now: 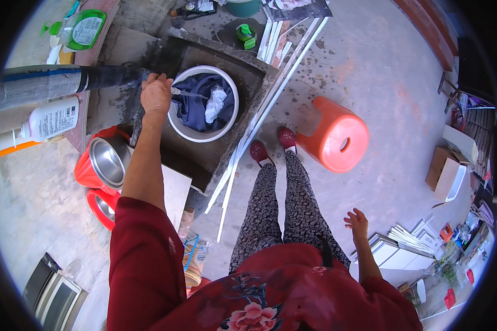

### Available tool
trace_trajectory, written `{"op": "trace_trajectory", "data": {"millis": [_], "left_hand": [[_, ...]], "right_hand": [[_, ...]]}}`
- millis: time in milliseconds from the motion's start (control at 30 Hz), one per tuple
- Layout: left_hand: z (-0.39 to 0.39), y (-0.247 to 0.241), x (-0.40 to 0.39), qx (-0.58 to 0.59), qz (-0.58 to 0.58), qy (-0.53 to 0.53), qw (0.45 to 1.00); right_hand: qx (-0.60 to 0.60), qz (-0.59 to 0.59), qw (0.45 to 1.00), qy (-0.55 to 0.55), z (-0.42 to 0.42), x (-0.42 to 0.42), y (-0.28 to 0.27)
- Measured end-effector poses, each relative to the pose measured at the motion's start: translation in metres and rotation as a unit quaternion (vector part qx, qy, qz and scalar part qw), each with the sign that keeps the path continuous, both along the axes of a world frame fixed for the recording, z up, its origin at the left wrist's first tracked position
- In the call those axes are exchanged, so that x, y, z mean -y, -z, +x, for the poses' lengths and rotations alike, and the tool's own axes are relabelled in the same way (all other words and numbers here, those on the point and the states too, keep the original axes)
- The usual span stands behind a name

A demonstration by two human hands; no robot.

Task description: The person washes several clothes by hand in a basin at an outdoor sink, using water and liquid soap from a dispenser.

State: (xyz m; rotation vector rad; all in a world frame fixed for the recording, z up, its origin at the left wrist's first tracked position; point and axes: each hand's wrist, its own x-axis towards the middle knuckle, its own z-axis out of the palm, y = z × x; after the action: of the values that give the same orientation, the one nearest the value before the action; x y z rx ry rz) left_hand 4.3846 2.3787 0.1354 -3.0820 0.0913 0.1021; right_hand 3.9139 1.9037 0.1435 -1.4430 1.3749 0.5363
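Observation:
My left hand (156, 93) is closed over the tap, which my fingers mostly hide, beside a thick wrapped pipe (112, 77). From the whitish spout (175, 90) a thin stream of water runs into a white bucket (173, 120). Inside the bucket lie dark blue cloth (194, 108) and a crumpled white cloth (215, 104). The bucket stands in a low concrete basin (248, 68). My right hand (357, 223) hangs at my side with its fingers apart, holding nothing.
An orange plastic stool (343, 142) stands right of my feet. Long white strips (248, 136) lean along the basin's edge. A green bottle (246, 35) stands beyond it. Left are detergent bottles (54, 118) and a red-cased metal pot (107, 161). Cardboard boxes (445, 171) lie far right.

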Motion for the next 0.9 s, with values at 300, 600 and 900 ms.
{"op": "trace_trajectory", "data": {"millis": [300, 600, 900], "left_hand": [[-0.005, 0.007, -0.003, 0.053, -0.03, 0.011, 0.998], [-0.019, 0.013, -0.006, 0.097, -0.117, -0.004, 0.988], [-0.118, 0.055, 0.027, 0.05, -0.298, -0.074, 0.95]], "right_hand": [[0.001, 0.02, 1.0, -0.018, 0.015, 0.001, 0.007], [0.166, -0.145, 0.928, -0.3, 0.189, -0.051, 0.073], [0.234, -0.353, 0.849, -0.315, 0.478, -0.174, 0.181]]}}
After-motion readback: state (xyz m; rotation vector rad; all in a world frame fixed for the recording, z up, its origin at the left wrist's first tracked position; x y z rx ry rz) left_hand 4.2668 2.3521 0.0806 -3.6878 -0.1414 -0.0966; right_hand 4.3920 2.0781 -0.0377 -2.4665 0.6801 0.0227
